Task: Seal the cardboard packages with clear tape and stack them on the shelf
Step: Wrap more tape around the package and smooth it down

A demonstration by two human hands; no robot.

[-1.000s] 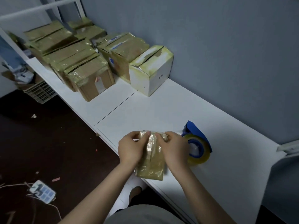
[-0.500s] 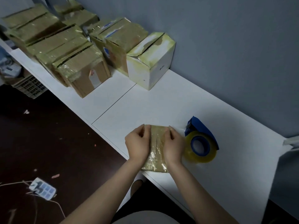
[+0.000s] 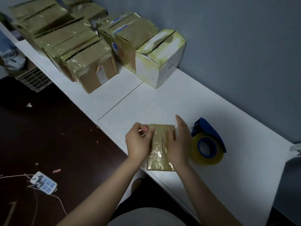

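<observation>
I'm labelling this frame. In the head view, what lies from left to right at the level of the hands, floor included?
power strip → left hand → small package → right hand → tape dispenser

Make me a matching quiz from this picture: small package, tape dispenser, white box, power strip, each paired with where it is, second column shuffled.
1 small package
2 tape dispenser
3 white box
4 power strip

A on the dark floor
B by the wall, at the near end of the row of taped boxes
C pressed under the right hand
D standing on the shelf, right of that hand

Pairs: 1-C, 2-D, 3-B, 4-A
</observation>
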